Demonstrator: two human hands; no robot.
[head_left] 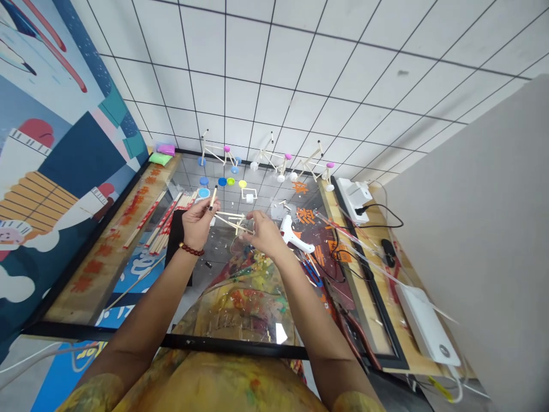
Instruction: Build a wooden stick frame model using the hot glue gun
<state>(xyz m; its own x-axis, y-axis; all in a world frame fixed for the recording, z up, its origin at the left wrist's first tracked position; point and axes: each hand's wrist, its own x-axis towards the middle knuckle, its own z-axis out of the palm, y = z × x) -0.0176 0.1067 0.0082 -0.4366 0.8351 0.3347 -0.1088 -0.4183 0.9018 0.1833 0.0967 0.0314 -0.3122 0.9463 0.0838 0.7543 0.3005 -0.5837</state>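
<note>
So, little pale wooden stick frame [234, 222] sitting right between both hands

Left hand [198, 220] pinches its dark-tipped end, right hand [261, 230] grips the other side.

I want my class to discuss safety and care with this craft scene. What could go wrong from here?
The white glue gun lies close to the right hand; if its nozzle is hot, which I can't tell, a sideways move might burn.

The thin stick frame is held between the right hand and the left hand, so squeezing or twisting could break a joint.

The stick models stand near the far edge and could topple if bumped.
</note>
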